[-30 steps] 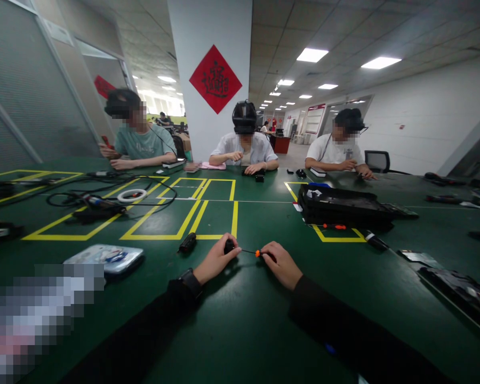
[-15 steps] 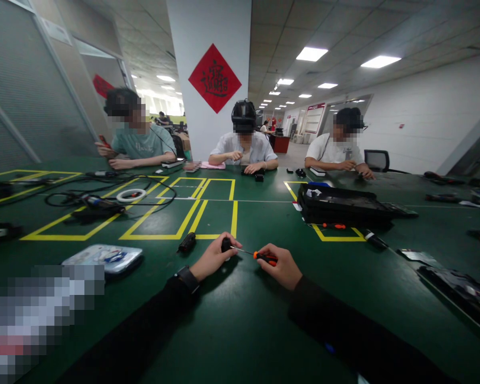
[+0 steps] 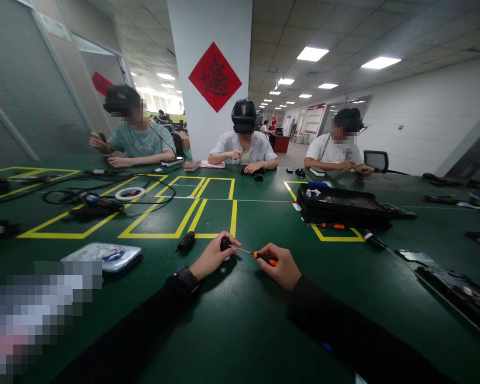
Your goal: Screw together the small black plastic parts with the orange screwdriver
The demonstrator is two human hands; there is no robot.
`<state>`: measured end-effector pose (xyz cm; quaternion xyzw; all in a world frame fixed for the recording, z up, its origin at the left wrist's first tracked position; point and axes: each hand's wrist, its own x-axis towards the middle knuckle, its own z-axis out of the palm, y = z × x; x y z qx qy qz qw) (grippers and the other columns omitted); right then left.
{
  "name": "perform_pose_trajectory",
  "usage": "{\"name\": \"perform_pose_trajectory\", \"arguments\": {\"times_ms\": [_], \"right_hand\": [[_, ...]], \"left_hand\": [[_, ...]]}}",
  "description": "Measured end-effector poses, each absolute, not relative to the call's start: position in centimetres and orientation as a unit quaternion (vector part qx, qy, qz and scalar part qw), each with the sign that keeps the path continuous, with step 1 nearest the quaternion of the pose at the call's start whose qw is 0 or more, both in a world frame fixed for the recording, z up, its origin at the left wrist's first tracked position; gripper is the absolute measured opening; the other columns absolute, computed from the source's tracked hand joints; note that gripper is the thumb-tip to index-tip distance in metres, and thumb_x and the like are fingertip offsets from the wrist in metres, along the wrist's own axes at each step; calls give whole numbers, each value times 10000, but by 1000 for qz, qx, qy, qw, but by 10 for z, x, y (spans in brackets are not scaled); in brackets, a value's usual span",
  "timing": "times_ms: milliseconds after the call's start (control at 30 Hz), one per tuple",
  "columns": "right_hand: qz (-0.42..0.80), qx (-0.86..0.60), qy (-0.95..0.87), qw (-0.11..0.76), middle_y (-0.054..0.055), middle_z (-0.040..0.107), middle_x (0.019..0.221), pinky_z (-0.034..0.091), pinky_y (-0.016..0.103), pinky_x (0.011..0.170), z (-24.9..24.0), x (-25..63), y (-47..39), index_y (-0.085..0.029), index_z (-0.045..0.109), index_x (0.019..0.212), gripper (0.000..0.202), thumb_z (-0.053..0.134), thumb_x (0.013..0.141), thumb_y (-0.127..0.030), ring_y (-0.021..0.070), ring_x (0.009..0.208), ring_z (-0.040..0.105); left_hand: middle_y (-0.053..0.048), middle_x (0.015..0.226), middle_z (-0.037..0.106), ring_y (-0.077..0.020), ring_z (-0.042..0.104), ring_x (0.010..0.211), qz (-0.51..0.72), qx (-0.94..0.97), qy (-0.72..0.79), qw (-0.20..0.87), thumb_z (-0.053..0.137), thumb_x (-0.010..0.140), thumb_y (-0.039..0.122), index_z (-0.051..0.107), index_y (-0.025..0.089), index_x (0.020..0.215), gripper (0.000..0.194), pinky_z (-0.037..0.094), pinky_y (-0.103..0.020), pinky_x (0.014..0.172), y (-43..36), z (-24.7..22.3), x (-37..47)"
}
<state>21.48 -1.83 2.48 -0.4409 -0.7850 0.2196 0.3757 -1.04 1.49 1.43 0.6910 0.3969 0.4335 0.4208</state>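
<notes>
Near the middle of the green table [image 3: 240, 320], my left hand [image 3: 211, 257] is closed around a small black rounded part [image 3: 225, 244], mostly covered by the fingers. My right hand [image 3: 283, 268] grips a screwdriver [image 3: 266, 259] by its orange and black handle. Its thin metal shaft points left, and the tip meets or nearly meets the black part; exact contact is too small to tell. Just left of my left hand lies a small dark cylindrical object [image 3: 186, 242].
On the right are a black tray [image 3: 340, 205], an orange screwdriver [image 3: 338, 226] and an opened electronic device [image 3: 460, 296]. To the left lie a clear case [image 3: 104, 257], black cables [image 3: 68, 197] and a white ring [image 3: 130, 193]. Three people sit across the table.
Both my hands keep nearly the same position and grip. The person at the far left has moved the raised hand a little outward. My view has shifted very slightly.
</notes>
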Motion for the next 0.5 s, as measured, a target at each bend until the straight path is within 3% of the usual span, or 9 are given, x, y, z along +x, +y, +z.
{"name": "perform_pose_trajectory", "arguments": {"times_ms": [500], "right_hand": [[209, -463, -786, 353, 17, 644, 773, 465, 263, 682, 24, 215, -16, -198, 582, 853, 120, 564, 757, -268, 145, 698, 604]], "left_hand": [[-27, 899, 624, -151, 568, 825, 421, 709, 412, 387, 576, 742, 245, 467, 182, 859, 172, 413, -309, 798, 18, 10, -12]]}}
